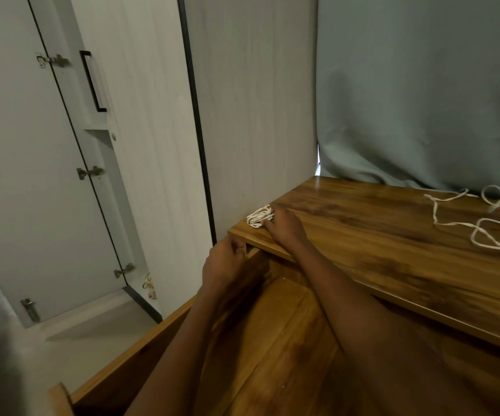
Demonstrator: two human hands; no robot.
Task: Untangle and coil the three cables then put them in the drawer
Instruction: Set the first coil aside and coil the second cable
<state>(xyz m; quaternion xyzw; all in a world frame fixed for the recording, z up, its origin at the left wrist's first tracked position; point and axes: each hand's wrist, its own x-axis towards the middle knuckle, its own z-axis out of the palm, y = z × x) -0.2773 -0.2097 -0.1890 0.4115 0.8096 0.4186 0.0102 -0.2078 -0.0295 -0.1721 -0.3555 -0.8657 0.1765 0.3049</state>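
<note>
left hand (223, 259): fingers curled inward, knuckles up, back of hand facing camera; whether it grips anything can't be told
left forearm: bare, runs up from bottom centre of frame, roughly straight, tilted slightly right
right hand (284, 225): palm down, fingers extended forward-left, thumb spread toward the near side, fingertips touching what lies ahead of them
right forearm: bare, enters from lower right, reaches diagonally up-left, wrist about straight
hands relative: right sits farther forward, left just below and left of it, not touching
</note>
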